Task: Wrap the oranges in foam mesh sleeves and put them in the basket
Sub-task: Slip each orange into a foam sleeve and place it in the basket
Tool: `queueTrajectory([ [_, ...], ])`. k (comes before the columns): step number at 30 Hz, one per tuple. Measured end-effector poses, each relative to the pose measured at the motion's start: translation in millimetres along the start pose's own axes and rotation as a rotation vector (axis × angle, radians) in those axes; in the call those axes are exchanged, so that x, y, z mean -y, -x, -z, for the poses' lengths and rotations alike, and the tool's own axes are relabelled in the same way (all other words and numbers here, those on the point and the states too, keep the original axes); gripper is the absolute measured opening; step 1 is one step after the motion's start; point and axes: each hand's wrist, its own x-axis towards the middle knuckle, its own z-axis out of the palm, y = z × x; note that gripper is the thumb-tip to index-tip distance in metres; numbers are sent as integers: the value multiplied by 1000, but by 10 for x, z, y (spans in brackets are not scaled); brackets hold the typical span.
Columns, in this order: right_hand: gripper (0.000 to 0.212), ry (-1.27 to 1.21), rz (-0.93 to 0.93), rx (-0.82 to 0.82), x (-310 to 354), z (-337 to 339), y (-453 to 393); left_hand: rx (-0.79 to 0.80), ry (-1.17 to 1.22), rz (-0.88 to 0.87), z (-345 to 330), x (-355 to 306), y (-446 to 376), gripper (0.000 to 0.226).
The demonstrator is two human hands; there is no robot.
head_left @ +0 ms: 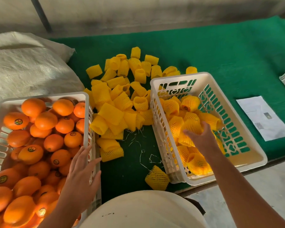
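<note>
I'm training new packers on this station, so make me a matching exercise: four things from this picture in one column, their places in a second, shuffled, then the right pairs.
Things:
1. bare oranges
2. wrapped oranges
3. pile of empty sleeves
4. sheet of paper

Places:
A. on the green mat, right of the right basket
B. in the left basket
C. on the mat between the two baskets
D. in the right basket, under the right hand

Pairs: 1-B, 2-D, 3-C, 4-A

Fruit-packing workspace: crate of oranges (39,145), foam sleeves (120,96), woven sack (26,66).
</note>
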Motion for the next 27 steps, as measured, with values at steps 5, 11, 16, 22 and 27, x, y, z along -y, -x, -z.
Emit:
queueTrajectory([
  [5, 108, -17, -109, 46, -330, -130, -151, -10, 30, 21, 29, -6, -50, 39],
  [11, 106, -4, -103, 62, -452, -158, -199, -10, 84, 38, 45, -36, -29, 36],
  [16, 79, 129, -54, -19, -339, -17, -35, -15, 108, 43, 43, -36, -12, 36],
  [22, 21, 195, 487, -175, 370, -2, 552, -26, 110, 43, 48, -62, -38, 36],
  [27, 20, 363, 667, 423, 617, -666, 1084, -27, 113, 30, 68, -74, -31, 35],
])
